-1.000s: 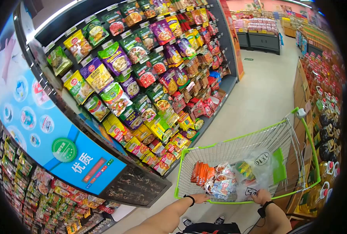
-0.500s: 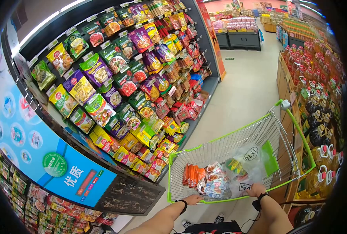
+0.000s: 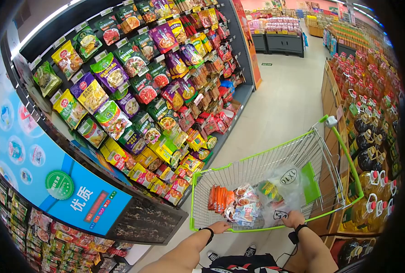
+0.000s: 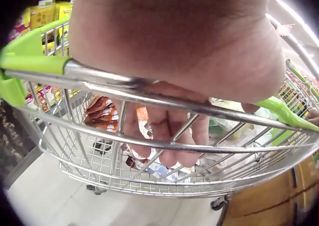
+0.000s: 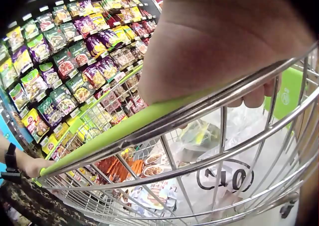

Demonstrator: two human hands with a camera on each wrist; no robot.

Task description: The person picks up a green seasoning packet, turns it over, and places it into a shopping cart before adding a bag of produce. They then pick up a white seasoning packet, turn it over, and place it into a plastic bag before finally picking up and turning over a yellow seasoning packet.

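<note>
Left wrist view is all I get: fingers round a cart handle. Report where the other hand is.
Observer: The right hand grips the same cart handle, further right, close to a clear plastic bag.
Operator: Say what stands on either side.
Observer: On the left, a shelf of hanging food packets; on the right, shelves of oil bottles.
Operator: Describe the aisle ahead.
Observer: Pale floor runs to dark display bins.

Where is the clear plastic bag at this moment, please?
In the head view, the clear plastic bag lies in the right half of the green shopping cart, just ahead of the right hand and right of the orange packets.
</note>
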